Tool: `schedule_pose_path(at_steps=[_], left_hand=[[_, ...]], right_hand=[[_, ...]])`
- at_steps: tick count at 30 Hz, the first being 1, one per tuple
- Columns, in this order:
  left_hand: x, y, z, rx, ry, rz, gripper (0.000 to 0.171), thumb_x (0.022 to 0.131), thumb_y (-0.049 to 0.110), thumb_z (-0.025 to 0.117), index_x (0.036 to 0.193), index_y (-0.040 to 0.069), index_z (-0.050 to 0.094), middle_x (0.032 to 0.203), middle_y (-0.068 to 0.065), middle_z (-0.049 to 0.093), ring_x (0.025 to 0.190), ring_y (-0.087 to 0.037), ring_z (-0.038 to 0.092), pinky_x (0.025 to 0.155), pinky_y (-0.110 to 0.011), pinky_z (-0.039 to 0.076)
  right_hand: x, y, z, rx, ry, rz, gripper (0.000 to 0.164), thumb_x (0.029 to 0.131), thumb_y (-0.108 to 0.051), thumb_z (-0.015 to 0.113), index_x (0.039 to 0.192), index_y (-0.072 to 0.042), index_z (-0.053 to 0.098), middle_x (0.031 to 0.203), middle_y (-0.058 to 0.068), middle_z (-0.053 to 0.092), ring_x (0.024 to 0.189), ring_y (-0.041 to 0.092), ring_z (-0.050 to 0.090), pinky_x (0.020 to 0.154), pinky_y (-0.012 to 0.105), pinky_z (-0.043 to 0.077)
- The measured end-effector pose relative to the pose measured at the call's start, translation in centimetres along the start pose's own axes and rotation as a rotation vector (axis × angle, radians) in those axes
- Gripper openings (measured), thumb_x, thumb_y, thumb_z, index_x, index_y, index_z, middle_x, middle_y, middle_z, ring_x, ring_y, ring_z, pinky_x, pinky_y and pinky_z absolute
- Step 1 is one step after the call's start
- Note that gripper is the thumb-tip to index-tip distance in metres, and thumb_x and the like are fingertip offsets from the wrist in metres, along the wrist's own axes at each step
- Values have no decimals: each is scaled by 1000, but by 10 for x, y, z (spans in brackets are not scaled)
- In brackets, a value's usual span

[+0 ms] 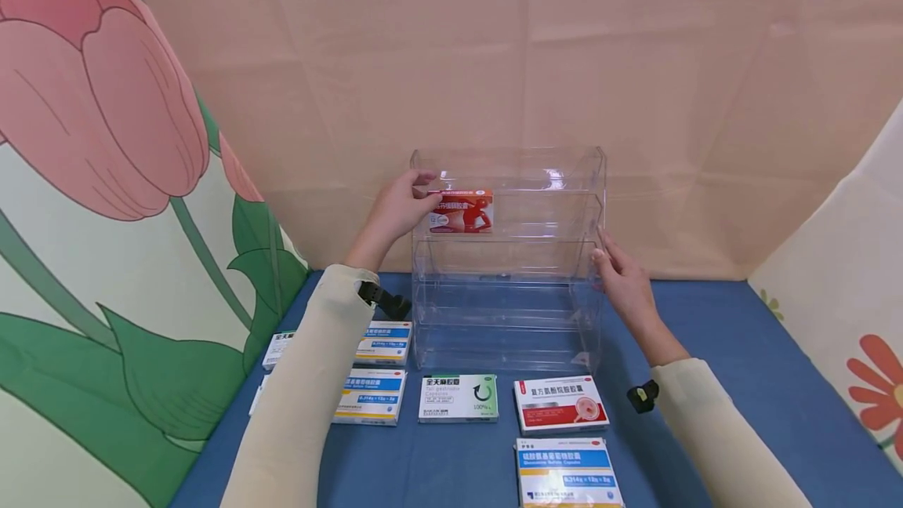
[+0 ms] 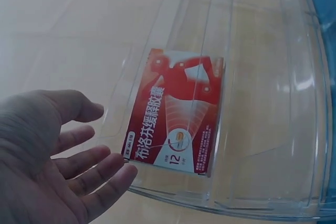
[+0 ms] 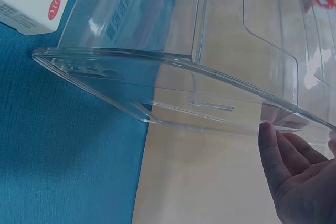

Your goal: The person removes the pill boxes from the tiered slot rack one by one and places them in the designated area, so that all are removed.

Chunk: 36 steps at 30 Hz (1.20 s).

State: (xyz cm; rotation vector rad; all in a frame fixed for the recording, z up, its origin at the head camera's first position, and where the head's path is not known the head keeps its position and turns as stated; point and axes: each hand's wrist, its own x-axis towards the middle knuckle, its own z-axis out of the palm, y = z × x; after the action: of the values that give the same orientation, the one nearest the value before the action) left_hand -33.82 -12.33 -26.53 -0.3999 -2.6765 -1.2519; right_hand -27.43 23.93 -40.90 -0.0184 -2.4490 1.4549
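A clear plastic tiered rack (image 1: pixel 508 304) stands upright on the blue table. Inside one of its upper tiers, at the left end, sits a red medicine box (image 1: pixel 462 212), its printed front showing in the left wrist view too. Beside that box is my left hand (image 1: pixel 402 210), thumb and fingers spread and relaxed around nothing; the left wrist view shows the fingertips close by the box's lower corner. My right hand (image 1: pixel 624 281) holds the rack's right side edge, thumb toward the front. Close up, its fingertips (image 3: pixel 266 129) meet the clear side panel.
Before the rack lie a green-and-white box (image 1: pixel 458 398), a red-and-white box (image 1: pixel 560 404) and a blue-and-white box (image 1: pixel 567 470). More boxes (image 1: pixel 370 397) lie at the left, partly behind my left sleeve. A beige cloth (image 1: pixel 635 61) hangs behind.
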Motion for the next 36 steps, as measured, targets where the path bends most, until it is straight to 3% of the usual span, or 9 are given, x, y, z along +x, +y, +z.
schedule_pose_path(at_steps=[9, 16, 22, 27, 30, 36], left_hand=[[7, 4, 3, 79, 37, -8, 49, 96, 21, 69, 142, 14, 54, 143, -8, 56, 125, -28, 55, 96, -45, 55], [10, 8, 6, 207, -58, -13, 51, 95, 12, 69, 143, 9, 53, 142, -15, 56, 126, -32, 55, 100, -46, 53], [12, 11, 10, 341, -81, 47, 46, 96, 4, 63, 141, 5, 56, 140, -15, 58, 126, -32, 55, 106, -47, 48], [12, 11, 15, 446, -55, 94, 37, 97, 4, 60, 134, 6, 64, 136, -13, 62, 126, -31, 52, 110, -45, 43], [11, 10, 16, 470, -42, 104, 32, 98, 6, 62, 129, 7, 68, 134, -12, 62, 126, -30, 48, 111, -44, 40], [10, 10, 16, 420, -37, 89, 30, 98, 7, 64, 128, 8, 68, 135, -11, 60, 125, -29, 45, 108, -44, 41]], right_hand=[[1, 1, 1, 10, -2, 0, 57, 106, -50, 46, 158, -39, 29, 158, 16, 40, 127, 41, 57, 89, 51, 54], [0, 0, -1, 15, 1, 15, 59, 105, -53, 46, 159, -38, 29, 157, 18, 42, 127, 41, 57, 89, 51, 54], [-2, 0, -2, 8, 10, 13, 57, 105, -52, 45, 158, -39, 29, 156, 18, 43, 126, 42, 58, 89, 52, 54], [-3, 0, -1, 10, 14, 4, 59, 103, -57, 44, 158, -41, 29, 157, 17, 42, 126, 41, 57, 89, 52, 54], [-4, 0, 0, 10, 16, -1, 61, 101, -62, 43, 157, -42, 29, 157, 16, 43, 125, 41, 58, 89, 52, 55], [-4, 0, 1, 9, 20, 7, 62, 101, -62, 44, 158, -40, 29, 156, 17, 44, 127, 41, 57, 89, 51, 55]])
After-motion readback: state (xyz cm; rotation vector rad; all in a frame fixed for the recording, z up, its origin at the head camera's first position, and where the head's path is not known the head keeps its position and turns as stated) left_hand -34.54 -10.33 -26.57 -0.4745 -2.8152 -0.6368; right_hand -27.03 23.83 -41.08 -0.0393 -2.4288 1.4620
